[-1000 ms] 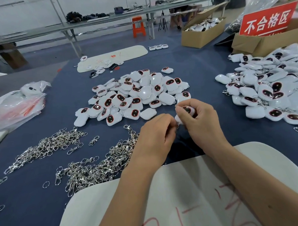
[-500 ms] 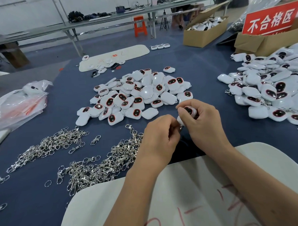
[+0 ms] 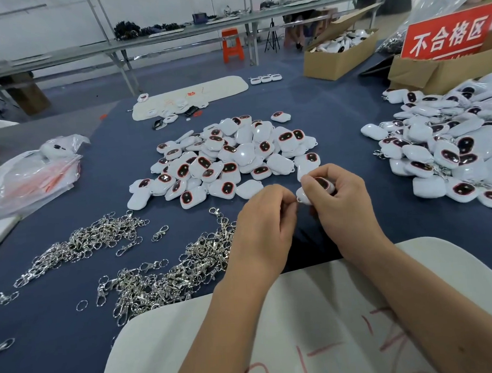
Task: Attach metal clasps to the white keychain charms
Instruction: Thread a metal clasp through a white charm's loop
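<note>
Workroom, long metal benches at the rear; foreground a table (image 3: 334,103) covered in dark blue cloth.

Item: white charm (image 3: 312,189) with a dark, red-rimmed window, held above the cloth near the table's near edge. The right hand (image 3: 344,207) grips it, fingers and thumb curled round it. The left hand (image 3: 265,227) is just beside it, fingers curled with the tips pinched at the charm's lower corner; what they pinch is hidden and cannot be told.

Item: heap of white charms (image 3: 229,159), centre of the cloth, just beyond the hands.

Item: second heap of charms (image 3: 449,146), right side, some with metal clips showing.

Item: loose metal clasps (image 3: 164,277) in tangled piles, left of the hands.

Item: white board (image 3: 218,342) with red marks, under the forearms.

Item: plastic bag (image 3: 33,178), far left.

Item: red sign (image 3: 447,35) in a cardboard box (image 3: 431,71), far right.
</note>
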